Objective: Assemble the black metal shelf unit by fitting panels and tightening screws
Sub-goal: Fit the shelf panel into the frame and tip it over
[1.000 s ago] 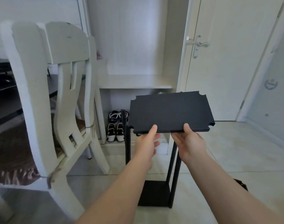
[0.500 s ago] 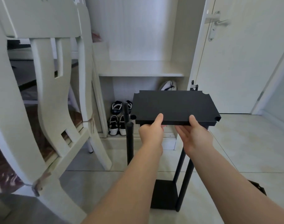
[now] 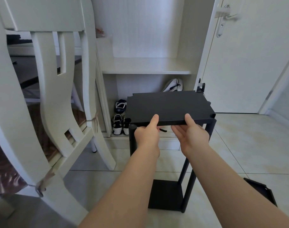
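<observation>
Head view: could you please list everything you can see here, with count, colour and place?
panel: one, black, centre, held level at the top of the posts
posts: at least three showing, black, upright under the panel
base: one, black, on the floor between the posts
spare panel: one, black, on the floor, lower right
chair: one, white, left
cabinet: one, white, behind the panel
shoes: several, black-and-white, in the cabinet's lower compartment
door: one, white, right, with a silver handle
floor: pale tiles
left hand: grips the panel's near edge, thumb on top
right hand: grips the panel's near edge, thumb on top
</observation>
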`<control>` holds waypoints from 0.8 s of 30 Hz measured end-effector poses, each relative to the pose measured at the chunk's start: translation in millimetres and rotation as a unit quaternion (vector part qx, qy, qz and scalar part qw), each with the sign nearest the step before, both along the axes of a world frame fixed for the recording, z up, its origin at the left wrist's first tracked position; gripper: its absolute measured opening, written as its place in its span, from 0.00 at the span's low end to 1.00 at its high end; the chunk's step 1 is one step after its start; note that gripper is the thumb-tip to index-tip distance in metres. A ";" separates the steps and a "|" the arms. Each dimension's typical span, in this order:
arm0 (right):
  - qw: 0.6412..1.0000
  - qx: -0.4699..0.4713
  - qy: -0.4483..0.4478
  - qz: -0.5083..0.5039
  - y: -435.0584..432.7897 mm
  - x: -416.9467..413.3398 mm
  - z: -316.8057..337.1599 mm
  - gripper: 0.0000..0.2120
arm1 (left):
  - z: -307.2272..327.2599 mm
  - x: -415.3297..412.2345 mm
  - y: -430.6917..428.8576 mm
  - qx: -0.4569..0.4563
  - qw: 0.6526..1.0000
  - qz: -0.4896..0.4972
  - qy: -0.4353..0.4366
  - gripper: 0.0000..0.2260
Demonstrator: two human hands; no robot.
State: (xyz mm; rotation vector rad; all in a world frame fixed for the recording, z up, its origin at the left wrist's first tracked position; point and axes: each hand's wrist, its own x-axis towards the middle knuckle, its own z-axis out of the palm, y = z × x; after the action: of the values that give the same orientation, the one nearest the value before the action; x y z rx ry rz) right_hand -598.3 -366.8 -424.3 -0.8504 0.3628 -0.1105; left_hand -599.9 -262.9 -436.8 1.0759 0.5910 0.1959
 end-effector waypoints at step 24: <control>0.999 -0.033 -0.001 0.008 -27.5 -13.4 2.2 0.06 | 2.8 -22.2 -27.5 -0.020 1.000 -0.005 0.003 0.13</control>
State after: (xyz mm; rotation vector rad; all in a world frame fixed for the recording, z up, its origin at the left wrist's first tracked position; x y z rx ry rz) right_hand -611.7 -394.3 -422.1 -0.9174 0.3523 -0.1085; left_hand -622.1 -290.4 -434.0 1.0410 0.5921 0.1725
